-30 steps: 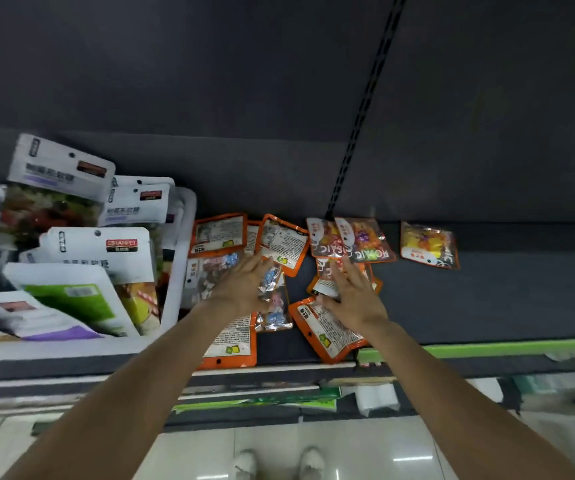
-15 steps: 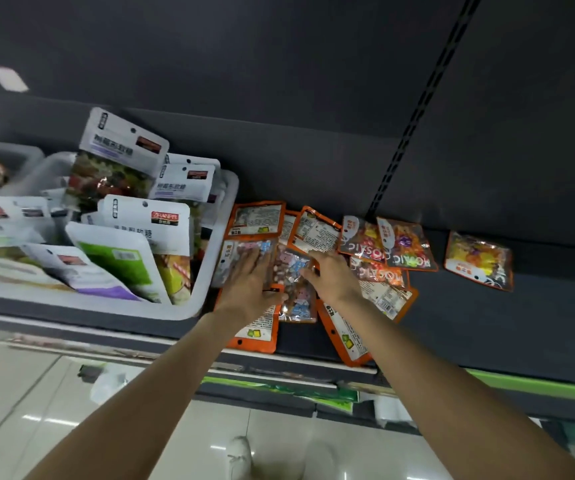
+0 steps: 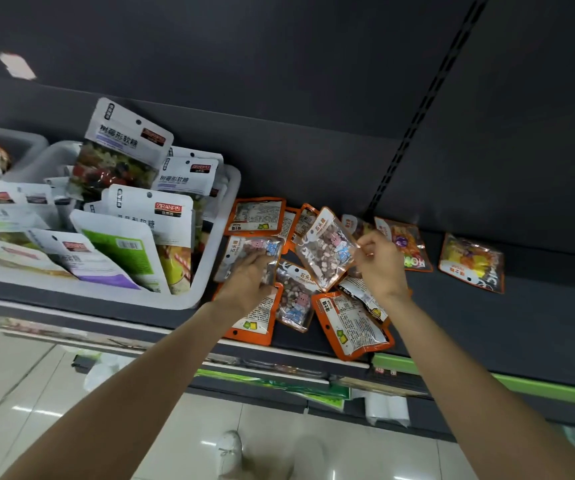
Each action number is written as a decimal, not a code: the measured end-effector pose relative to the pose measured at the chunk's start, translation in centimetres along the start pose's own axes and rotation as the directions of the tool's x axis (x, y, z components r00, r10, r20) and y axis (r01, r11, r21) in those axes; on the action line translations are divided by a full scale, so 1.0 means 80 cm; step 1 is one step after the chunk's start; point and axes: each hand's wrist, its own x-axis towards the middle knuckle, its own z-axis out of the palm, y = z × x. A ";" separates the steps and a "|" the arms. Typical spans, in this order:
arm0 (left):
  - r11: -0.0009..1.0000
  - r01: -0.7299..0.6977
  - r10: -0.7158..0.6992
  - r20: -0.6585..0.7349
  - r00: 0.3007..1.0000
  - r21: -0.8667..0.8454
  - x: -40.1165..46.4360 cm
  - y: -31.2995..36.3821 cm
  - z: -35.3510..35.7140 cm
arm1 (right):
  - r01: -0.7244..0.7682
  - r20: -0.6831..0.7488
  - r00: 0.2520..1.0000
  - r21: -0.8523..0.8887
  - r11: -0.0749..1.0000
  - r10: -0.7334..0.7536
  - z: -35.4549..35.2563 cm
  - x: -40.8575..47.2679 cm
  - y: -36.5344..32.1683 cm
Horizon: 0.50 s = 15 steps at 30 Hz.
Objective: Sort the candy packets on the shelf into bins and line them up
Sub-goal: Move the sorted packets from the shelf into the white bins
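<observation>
Since half a second ago the right hand has lifted one clear stone-candy packet off the pile, pinching its right edge, tilted. Left hand lies on another clear packet, fingers curled around its edge. Left of that hand, a white plastic bin holds upright white pouches, one reading "ZIRANPIN". Orange-edged glossy packets lie scattered flat on the dark shelf under both hands; one more sits well right of the right hand.
</observation>
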 end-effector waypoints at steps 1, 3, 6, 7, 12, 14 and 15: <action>1.000 -0.003 0.003 -0.002 1.000 0.010 0.001 0.000 -0.001 | 0.008 -0.009 1.000 -0.001 1.000 -0.008 0.000 -0.003 -0.001; 1.000 -0.009 0.009 -0.007 1.000 0.023 0.003 0.000 -0.002 | 0.000 -0.029 1.000 0.000 1.000 0.000 0.001 -0.006 0.000; 0.999 -0.018 0.018 -0.003 1.000 0.037 0.006 0.001 -0.006 | -0.004 -0.044 0.999 -0.005 1.000 0.004 0.001 -0.010 0.000; 0.998 -0.026 0.026 0.004 1.000 0.061 0.006 0.001 -0.007 | -0.002 -0.047 0.999 0.001 1.000 0.002 0.000 -0.010 -0.001; 0.970 -0.114 0.105 0.055 0.993 0.214 -0.002 0.014 -0.017 | -0.002 -0.043 0.999 0.005 1.000 0.002 -0.008 -0.013 -0.006; 0.966 -0.148 0.152 0.001 0.988 0.212 -0.003 0.025 -0.025 | 0.003 -0.037 0.999 0.001 1.000 -0.003 -0.012 -0.012 -0.008; 0.958 -0.164 0.179 -0.041 0.983 0.236 -0.002 0.030 -0.031 | 0.004 -0.035 0.999 0.005 1.000 -0.004 -0.015 -0.012 -0.010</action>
